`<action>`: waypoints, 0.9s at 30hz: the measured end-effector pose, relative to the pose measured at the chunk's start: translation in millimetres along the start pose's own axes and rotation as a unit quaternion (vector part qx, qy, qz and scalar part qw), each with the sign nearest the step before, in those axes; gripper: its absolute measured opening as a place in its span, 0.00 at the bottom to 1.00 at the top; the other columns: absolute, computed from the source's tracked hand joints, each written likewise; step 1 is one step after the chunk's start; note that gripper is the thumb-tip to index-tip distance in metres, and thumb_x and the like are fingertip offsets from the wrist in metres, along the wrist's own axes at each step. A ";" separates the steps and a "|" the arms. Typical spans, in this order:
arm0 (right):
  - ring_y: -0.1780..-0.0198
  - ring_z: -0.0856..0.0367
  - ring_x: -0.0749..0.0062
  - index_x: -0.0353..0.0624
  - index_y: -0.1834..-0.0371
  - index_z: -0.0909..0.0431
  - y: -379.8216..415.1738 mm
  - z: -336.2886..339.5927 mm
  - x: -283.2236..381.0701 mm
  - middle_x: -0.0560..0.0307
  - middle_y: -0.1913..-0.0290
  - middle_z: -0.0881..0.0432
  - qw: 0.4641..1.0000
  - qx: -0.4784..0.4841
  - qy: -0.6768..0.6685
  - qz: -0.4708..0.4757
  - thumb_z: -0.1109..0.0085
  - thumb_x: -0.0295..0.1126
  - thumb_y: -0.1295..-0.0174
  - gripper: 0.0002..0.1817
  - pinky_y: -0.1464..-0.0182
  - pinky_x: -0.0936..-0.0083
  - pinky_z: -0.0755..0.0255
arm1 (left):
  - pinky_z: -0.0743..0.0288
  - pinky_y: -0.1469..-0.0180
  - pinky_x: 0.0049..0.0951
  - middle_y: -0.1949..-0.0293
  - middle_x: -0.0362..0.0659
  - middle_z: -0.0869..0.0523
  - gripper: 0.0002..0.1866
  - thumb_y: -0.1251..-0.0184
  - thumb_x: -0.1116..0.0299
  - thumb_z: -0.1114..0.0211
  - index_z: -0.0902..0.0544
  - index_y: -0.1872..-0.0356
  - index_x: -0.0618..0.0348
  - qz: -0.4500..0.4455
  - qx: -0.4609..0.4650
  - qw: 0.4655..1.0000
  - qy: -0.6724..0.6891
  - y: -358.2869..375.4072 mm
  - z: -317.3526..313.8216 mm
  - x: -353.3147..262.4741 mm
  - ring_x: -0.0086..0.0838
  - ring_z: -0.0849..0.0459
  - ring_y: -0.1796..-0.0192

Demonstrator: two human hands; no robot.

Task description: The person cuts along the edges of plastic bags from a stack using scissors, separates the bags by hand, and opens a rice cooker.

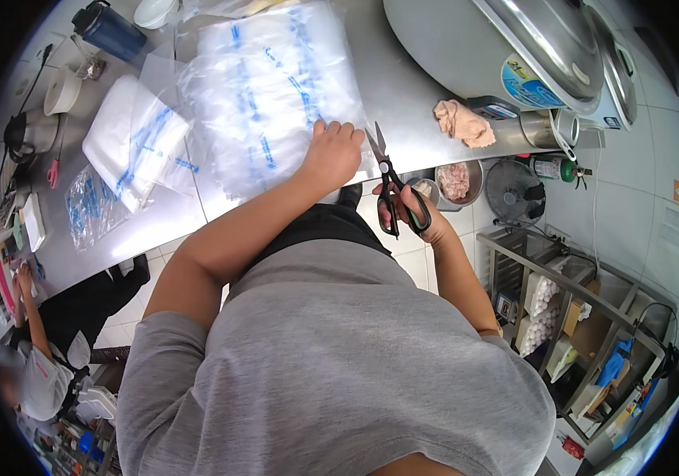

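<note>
The right hand (416,213) is closed through the black handles of the scissors (386,168), whose blades stand a little apart and point away from it; the left hand (335,155), just to their left, rests with bent fingers at the near right corner of the plastic bag stack (276,87), though I cannot tell whether it pinches a layer or only presses; the stack spreads leftward and beyond that hand, over the steel table (401,119); right of and beyond the right hand lies a crumpled cloth (464,124); lower, just past the same hand, a metal pot (474,182) holds something pinkish, perhaps meat; farther right stands a fan (506,193); well left of the left hand lies a smaller bag pile (129,139); farthest off, at lower left, is another person (46,381).
</note>
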State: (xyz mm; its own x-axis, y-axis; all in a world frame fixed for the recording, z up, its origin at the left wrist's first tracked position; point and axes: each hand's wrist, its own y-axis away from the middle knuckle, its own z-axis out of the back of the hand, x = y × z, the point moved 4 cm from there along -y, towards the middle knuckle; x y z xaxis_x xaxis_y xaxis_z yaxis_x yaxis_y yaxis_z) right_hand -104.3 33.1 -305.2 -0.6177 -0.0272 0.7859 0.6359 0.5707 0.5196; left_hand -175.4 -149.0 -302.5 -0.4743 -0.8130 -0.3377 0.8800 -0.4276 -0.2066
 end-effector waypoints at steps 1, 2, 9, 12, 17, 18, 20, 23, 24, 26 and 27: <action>0.70 0.26 0.74 0.40 0.43 0.29 -0.3 -1.6 0.6 0.60 0.73 0.26 1.000 0.010 -0.020 -0.001 0.54 0.77 0.44 0.47 0.65 0.79 0.33 | 0.38 0.46 0.44 0.63 0.43 0.20 0.11 0.45 0.67 0.36 0.21 0.61 0.57 -0.013 -0.004 1.000 -0.004 0.7 -0.4 0.5 0.37 0.22 0.54; 0.71 0.26 0.74 0.40 0.43 0.28 -0.9 -4.0 1.3 0.60 0.73 0.26 0.999 0.020 -0.039 -0.002 0.54 0.77 0.44 0.47 0.66 0.79 0.33 | 0.38 0.46 0.44 0.65 0.42 0.20 0.08 0.46 0.70 0.37 0.21 0.64 0.57 -0.027 -0.008 1.000 -0.009 1.4 -0.7 1.5 0.36 0.22 0.55; 0.74 0.29 0.76 0.40 0.47 0.27 -8.9 -14.9 1.7 0.63 0.75 0.29 0.997 0.030 -0.075 0.016 0.51 0.75 0.43 0.44 0.69 0.81 0.35 | 0.38 0.46 0.43 0.66 0.42 0.20 0.06 0.45 0.71 0.38 0.20 0.66 0.56 -0.056 -0.050 0.997 0.032 16.0 21.0 2.6 0.37 0.22 0.57; 0.75 0.29 0.78 0.40 0.48 0.27 -9.6 -22.0 3.6 0.63 0.76 0.30 0.998 0.008 -0.047 0.028 0.48 0.72 0.42 0.42 0.70 0.82 0.35 | 0.38 0.45 0.43 0.66 0.41 0.20 0.06 0.43 0.69 0.35 0.19 0.66 0.55 -0.001 -0.096 0.995 0.034 8.8 28.6 2.5 0.37 0.22 0.56; 0.73 0.28 0.76 0.38 0.46 0.28 -13.1 -29.5 1.1 0.63 0.75 0.29 0.996 -0.022 -0.077 0.037 0.49 0.73 0.43 0.44 0.70 0.81 0.35 | 0.38 0.46 0.43 0.68 0.41 0.19 0.04 0.44 0.69 0.35 0.19 0.68 0.55 -0.018 -0.041 0.999 -0.012 3.2 18.4 6.3 0.38 0.21 0.57; 0.69 0.26 0.75 0.41 0.43 0.30 -14.9 -30.5 -0.7 0.62 0.71 0.28 0.996 0.008 -0.080 0.032 0.53 0.76 0.43 0.46 0.66 0.79 0.34 | 0.38 0.47 0.43 0.68 0.41 0.19 0.04 0.45 0.69 0.35 0.19 0.69 0.55 -0.029 -0.036 0.999 -0.012 4.3 19.0 6.3 0.37 0.21 0.58; 0.66 0.26 0.74 0.43 0.42 0.31 -18.9 -33.5 -4.3 0.61 0.69 0.27 0.992 0.023 -0.120 0.034 0.57 0.78 0.44 0.47 0.63 0.78 0.34 | 0.38 0.47 0.44 0.68 0.41 0.19 0.04 0.46 0.70 0.35 0.19 0.70 0.55 -0.051 -0.028 0.998 -0.012 7.7 20.1 4.6 0.37 0.21 0.58; 0.62 0.26 0.74 0.46 0.41 0.33 -23.9 -32.0 -3.9 0.61 0.66 0.26 0.992 0.043 -0.117 0.035 0.64 0.81 0.45 0.49 0.59 0.77 0.35 | 0.38 0.45 0.45 0.68 0.40 0.19 0.06 0.47 0.69 0.37 0.17 0.68 0.54 -0.073 -0.007 0.997 0.006 12.7 21.4 -0.9 0.35 0.21 0.56; 0.62 0.26 0.74 0.46 0.41 0.33 -25.5 -31.1 -2.8 0.61 0.66 0.26 0.991 0.041 -0.120 0.040 0.63 0.80 0.44 0.48 0.59 0.78 0.35 | 0.38 0.45 0.44 0.68 0.40 0.19 0.05 0.47 0.70 0.37 0.18 0.69 0.54 -0.079 -0.020 0.996 0.020 13.1 25.4 -3.6 0.35 0.21 0.57; 0.63 0.26 0.74 0.45 0.42 0.32 -28.0 -31.2 -0.5 0.61 0.67 0.26 0.992 0.023 -0.115 0.050 0.63 0.79 0.42 0.47 0.60 0.79 0.35 | 0.38 0.46 0.43 0.69 0.40 0.19 0.02 0.48 0.72 0.37 0.19 0.72 0.55 -0.091 -0.045 0.994 0.047 13.5 33.8 -9.7 0.35 0.21 0.60; 0.64 0.26 0.74 0.44 0.43 0.32 -29.8 -32.7 1.0 0.61 0.68 0.26 0.993 0.007 -0.107 0.054 0.63 0.78 0.42 0.46 0.61 0.80 0.35 | 0.38 0.46 0.43 0.69 0.40 0.19 0.02 0.48 0.72 0.37 0.19 0.72 0.55 -0.092 -0.036 0.993 0.060 14.5 34.6 -11.5 0.35 0.21 0.60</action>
State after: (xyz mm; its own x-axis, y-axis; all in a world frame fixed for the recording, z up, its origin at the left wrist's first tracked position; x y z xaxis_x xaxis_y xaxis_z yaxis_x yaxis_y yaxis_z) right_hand -108.7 -10.8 -308.9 -0.6310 0.2092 0.7471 0.6985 0.5721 0.4298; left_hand -156.4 -159.5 -269.8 -0.6306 -0.6686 -0.3942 0.7760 -0.5324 -0.3382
